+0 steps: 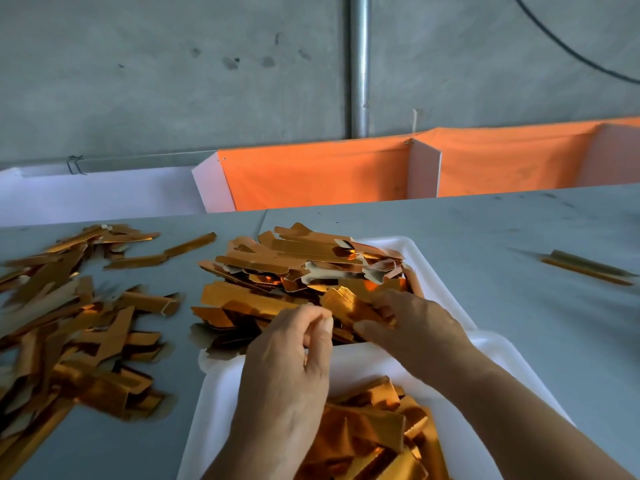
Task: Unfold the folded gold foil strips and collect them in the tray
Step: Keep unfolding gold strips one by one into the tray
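Observation:
A heap of folded gold foil strips (294, 271) fills the far white tray (415, 252). My right hand (412, 323) rests on the near part of that heap, its fingers closed on one gold foil strip (349, 304). My left hand (294, 362) is just beside it, thumb and fingers pinched together near the same strip's left end; whether it touches the strip is unclear. Below my hands a near white tray (495, 348) holds more gold strips (374, 434). A wide pile of gold strips (69, 323) lies loose on the table at the left.
The grey table (519, 306) runs to the right, where a single thin gold strip (585, 266) lies. Behind the table stand white and orange partitions (311, 171), a concrete wall and a metal pipe (360, 64).

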Available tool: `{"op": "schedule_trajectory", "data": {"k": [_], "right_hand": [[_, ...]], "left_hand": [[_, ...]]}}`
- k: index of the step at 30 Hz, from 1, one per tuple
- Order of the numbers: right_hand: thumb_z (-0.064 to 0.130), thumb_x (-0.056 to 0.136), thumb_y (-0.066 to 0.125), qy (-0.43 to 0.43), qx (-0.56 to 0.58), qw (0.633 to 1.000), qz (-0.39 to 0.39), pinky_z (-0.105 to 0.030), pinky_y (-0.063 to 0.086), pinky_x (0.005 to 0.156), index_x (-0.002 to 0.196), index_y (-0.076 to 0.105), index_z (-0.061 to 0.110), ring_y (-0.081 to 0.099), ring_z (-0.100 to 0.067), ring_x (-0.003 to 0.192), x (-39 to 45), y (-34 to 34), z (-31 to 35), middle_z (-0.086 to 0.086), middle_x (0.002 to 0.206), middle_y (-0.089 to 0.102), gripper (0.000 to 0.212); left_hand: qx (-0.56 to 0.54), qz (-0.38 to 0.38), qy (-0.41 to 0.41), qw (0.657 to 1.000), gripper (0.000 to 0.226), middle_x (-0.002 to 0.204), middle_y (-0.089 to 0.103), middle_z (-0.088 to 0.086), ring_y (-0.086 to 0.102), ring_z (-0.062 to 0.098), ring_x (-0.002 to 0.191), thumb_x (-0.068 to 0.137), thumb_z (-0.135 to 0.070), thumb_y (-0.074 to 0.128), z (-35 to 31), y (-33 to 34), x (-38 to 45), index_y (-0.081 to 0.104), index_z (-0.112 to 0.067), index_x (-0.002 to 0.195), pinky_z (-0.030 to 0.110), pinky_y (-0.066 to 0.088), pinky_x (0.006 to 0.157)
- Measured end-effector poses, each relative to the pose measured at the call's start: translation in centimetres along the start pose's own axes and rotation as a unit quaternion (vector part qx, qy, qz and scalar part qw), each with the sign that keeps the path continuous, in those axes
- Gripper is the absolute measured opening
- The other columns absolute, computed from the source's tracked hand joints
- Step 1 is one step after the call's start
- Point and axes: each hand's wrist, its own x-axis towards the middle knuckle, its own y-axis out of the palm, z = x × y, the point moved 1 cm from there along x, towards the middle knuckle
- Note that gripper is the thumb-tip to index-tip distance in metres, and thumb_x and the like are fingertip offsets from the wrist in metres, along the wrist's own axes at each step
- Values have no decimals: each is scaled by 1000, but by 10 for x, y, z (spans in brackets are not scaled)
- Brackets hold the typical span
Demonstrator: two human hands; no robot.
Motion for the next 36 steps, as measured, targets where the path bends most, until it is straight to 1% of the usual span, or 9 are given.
{"op": "schedule_trajectory", "data": {"k": [5,9,12,16,21,24,29,32,36], "right_hand": [[44,90,58,-13,2,1000,-2,-16,28,51,86,58,36,49,-2,69,4,2,-1,13,86,57,9],[26,91,61,-9,126,982,-139,-7,38,56,77,60,30,52,-6,67,5,-7,-6,11,78,56,14],[21,91,62,40,411,896,-162,-27,57,72,75,63,19,67,-17,71,3,-23,-9,1,73,68,16],[27,77,64,3,620,783,37,-20,53,59,68,70,19,62,-8,63,-10,-37,-3,1,66,63,14],[26,76,67,-40,604,783,140,-22,55,68,77,71,13,68,-14,71,-18,-37,0,-3,75,70,13],[27,76,69,-35,593,789,159,-28,56,75,85,69,9,70,-20,80,-17,-37,-2,-9,82,71,21],[29,74,71,-32,575,802,160,-36,56,86,100,69,8,68,-23,91,-17,-39,-3,-13,98,72,33],[22,74,70,-33,578,806,124,-28,57,72,98,70,6,70,-24,88,-17,-40,-1,-15,97,72,28],[27,69,72,-24,568,815,110,-19,53,62,91,69,8,69,-15,72,-20,-41,0,-8,81,73,30]], "left_hand": [[2,-1,-3,1000,22,91,53,-31,53,-12,87,93,-35,47,3,1,1,60,-37,111,-5,37,71],[9,-9,-7,1000,26,91,48,-33,49,-15,87,93,-36,46,2,-1,1,58,-37,116,-7,35,70],[-21,-7,-21,1000,33,96,49,-31,49,-17,88,92,-42,45,0,-2,1,55,-37,122,-8,34,68],[-158,47,-39,986,48,91,56,-41,47,-31,90,77,-60,42,-8,-5,1,52,-45,121,-8,34,69],[-265,170,-28,949,32,101,70,-22,64,-4,98,84,-46,52,-13,-5,-4,62,-38,113,11,50,80],[-270,163,-26,949,28,98,72,-8,67,7,94,84,-41,54,-12,-4,-4,67,-32,107,28,56,82],[-237,148,0,960,28,91,72,-7,68,10,88,83,-42,52,-13,-5,-5,67,-34,105,34,57,78],[-224,138,-7,965,24,86,69,-1,67,15,80,83,-43,51,-12,-4,-5,67,-38,101,42,57,72],[-155,79,-12,985,32,80,59,-3,59,0,68,84,-50,41,-12,-1,-4,64,-31,96,13,45,57]]}}
